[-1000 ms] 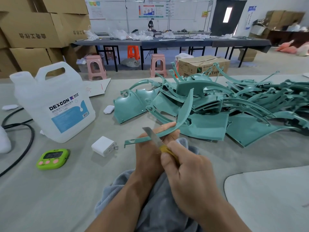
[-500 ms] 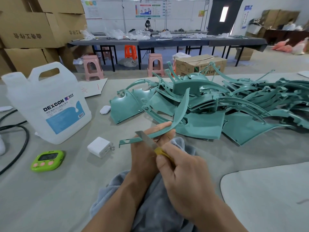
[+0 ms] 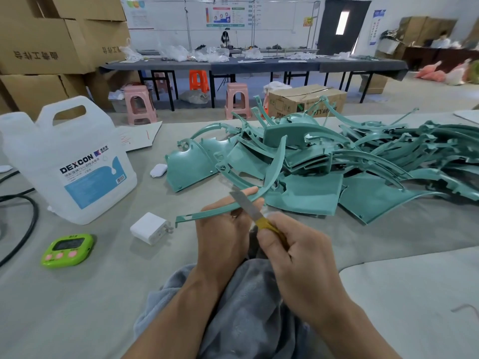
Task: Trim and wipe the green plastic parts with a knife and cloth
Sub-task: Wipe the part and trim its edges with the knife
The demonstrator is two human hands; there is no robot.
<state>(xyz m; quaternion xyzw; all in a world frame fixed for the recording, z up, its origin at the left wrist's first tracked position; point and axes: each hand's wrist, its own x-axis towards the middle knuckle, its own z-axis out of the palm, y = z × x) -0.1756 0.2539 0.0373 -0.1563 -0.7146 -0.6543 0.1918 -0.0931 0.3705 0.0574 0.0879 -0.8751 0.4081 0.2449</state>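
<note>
My left hand [image 3: 223, 234] grips a long curved green plastic strip [image 3: 272, 172] near its middle, one end pointing left, the other arching up over the pile. My right hand [image 3: 298, 257] holds a knife [image 3: 245, 204] by its yellow handle, and the grey blade lies across the strip just above my left fingers. A grey cloth [image 3: 248, 314] is bunched under both wrists. A large heap of green plastic parts [image 3: 337, 164] covers the table behind my hands and to the right.
A white DEXCON jug [image 3: 70, 161] stands at the left, with a green timer [image 3: 68, 250], a white charger [image 3: 150, 228] and a black cable [image 3: 23, 229] nearby. A pale board [image 3: 414, 294] lies at the lower right. Cardboard boxes, stools and long tables stand beyond.
The knife blade has slid a little along the strip toward its raised end. My left hand keeps its grip on the strip.
</note>
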